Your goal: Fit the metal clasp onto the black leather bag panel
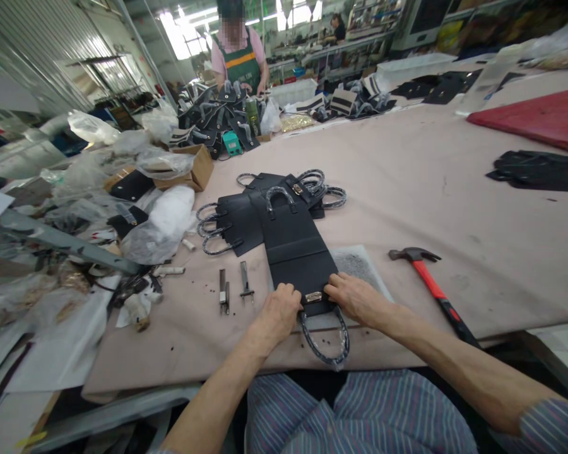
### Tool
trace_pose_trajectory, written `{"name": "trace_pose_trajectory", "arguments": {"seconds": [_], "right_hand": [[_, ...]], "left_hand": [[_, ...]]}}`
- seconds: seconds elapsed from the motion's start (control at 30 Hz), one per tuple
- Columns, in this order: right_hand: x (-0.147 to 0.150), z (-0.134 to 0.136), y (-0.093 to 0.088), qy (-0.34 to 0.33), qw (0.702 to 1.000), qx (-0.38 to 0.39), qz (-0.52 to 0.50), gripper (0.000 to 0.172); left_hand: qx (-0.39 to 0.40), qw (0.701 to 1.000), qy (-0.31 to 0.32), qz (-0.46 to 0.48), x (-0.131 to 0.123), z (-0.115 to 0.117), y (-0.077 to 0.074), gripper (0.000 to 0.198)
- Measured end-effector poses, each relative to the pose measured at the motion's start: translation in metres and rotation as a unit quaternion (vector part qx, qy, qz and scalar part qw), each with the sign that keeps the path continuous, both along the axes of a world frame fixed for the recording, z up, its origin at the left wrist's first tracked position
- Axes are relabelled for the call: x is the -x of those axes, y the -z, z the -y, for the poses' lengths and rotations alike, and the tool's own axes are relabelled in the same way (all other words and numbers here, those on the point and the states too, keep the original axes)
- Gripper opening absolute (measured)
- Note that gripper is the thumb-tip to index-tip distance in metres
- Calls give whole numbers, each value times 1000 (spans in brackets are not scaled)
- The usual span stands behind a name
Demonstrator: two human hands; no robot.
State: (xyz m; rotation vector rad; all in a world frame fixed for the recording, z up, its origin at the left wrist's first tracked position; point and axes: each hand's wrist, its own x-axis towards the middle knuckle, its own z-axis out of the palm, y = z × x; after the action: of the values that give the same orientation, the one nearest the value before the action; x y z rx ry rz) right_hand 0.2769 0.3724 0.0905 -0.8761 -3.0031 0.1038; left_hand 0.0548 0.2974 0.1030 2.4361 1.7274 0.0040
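Note:
A long black bag panel (300,249) lies in front of me, with a wrapped looped handle (325,360) at its near end and another at its far end. Close to the near edge sits a gold-coloured metal clasp (313,296). My left hand (280,309) has its curled fingers on the panel's left edge, beside the clasp. On the opposite edge, my right hand (353,296) is closed the same way. Part of a whitish slab (360,268) shows beneath the panel. The fingertips of both hands are partly hidden.
More black bag panels (240,221) with handles lie beyond mine. Two metal punch tools (246,287) rest at left, a red-handled hammer (428,280) at right. Plastic bags and a cardboard box (203,167) crowd the left. A co-worker (239,57) stands behind a pile of dark pieces (220,113).

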Motion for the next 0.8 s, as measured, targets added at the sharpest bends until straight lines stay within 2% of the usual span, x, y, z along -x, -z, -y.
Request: {"name": "trace_pose_trajectory", "arguments": {"seconds": [0.17,0.3,0.43,0.5,0.67,0.8], "right_hand": [[-1,-9,-8,-92,995,-5,27,16],[3,-10,-11,-104,994,-16,36,13],[1,-7,-9,-83,996,-16,29,19],[-4,-4,-7,-69,998,-8,11,21],[-19,-4,1,-34,997,44,-60,23],[-29,-5,9,-71,994,50,-72,21]], "left_hand": [[16,996,58,-61,-4,-3,-9,13],[7,994,65,-85,-8,4,-8,21],[-16,999,37,-28,6,15,2,23],[-35,998,41,19,16,20,7,25],[-85,987,109,83,33,24,17,34],[-91,982,145,85,39,21,22,32]]}}
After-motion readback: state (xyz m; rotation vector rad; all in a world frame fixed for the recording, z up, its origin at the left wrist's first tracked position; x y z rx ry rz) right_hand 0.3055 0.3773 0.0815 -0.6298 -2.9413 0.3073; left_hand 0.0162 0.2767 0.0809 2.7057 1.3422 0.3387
